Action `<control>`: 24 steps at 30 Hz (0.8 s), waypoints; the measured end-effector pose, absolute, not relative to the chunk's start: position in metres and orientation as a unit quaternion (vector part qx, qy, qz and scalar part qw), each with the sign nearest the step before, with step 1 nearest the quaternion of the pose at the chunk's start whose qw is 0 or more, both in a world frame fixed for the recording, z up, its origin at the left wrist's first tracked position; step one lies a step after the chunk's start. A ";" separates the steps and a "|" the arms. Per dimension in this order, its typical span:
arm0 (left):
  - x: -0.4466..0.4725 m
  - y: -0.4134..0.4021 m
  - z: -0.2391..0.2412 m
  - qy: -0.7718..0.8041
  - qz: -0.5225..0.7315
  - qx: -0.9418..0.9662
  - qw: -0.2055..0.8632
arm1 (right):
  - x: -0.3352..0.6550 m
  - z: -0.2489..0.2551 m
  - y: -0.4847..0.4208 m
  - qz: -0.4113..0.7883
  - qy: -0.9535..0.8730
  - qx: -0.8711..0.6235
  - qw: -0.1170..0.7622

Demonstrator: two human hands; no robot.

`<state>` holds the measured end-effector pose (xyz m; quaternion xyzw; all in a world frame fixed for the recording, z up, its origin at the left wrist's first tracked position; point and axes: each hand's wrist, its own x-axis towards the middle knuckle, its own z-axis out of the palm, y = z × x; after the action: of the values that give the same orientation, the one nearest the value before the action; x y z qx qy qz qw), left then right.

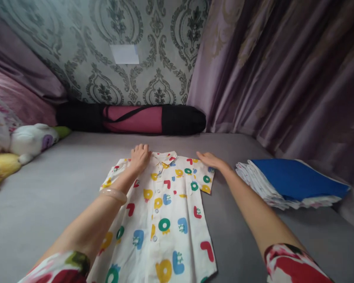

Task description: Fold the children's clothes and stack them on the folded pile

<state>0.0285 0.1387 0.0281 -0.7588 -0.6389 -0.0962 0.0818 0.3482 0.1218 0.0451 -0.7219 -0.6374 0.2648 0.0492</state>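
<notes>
A short-sleeved white shirt point(172, 212) printed with colourful letters lies front up, collar away from me, its button front closed. My left hand point(140, 158) rests at the shoulder just left of the collar, with its fingers bent down onto the cloth; the fingertips are hidden. A pale bangle point(113, 195) circles that wrist. Over the top edge of the right sleeve, my right hand point(211, 160) is stretched out flat, fingers straight and holding nothing. My left forearm covers part of the left sleeve, and the hem runs out of view at the bottom.
The shirt lies on a grey bed sheet point(61, 188). Folded white cloths with a blue piece point(297, 179) on top are stacked at right. A black and pink rolled bag point(132, 119) lies along the wall. Plush toys point(32, 141) sit at left, purple curtains point(268, 70) at right.
</notes>
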 end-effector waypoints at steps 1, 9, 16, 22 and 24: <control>0.036 0.134 0.031 -0.616 -0.117 -0.774 0.089 | 0.361 0.046 0.116 0.288 -0.618 -0.729 0.059; 0.117 0.105 0.016 -0.384 -0.126 -0.914 -0.044 | 0.364 0.026 0.081 0.269 -0.542 -0.762 0.229; 0.133 0.091 -0.009 -0.435 -0.110 -0.891 -0.071 | 0.338 0.014 0.069 0.156 -0.512 -0.804 0.258; 0.134 0.089 -0.008 -0.442 -0.088 -0.890 -0.073 | 0.328 0.014 0.056 0.008 -0.602 -0.794 0.082; 0.136 0.090 -0.007 -0.443 -0.083 -0.889 -0.085 | 0.325 0.014 0.055 -0.020 -0.604 -0.795 0.052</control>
<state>0.1362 0.0897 -0.0068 -0.8887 -0.4430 -0.0826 -0.0846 0.3253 0.0554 0.0139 -0.7952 -0.6038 -0.0204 0.0523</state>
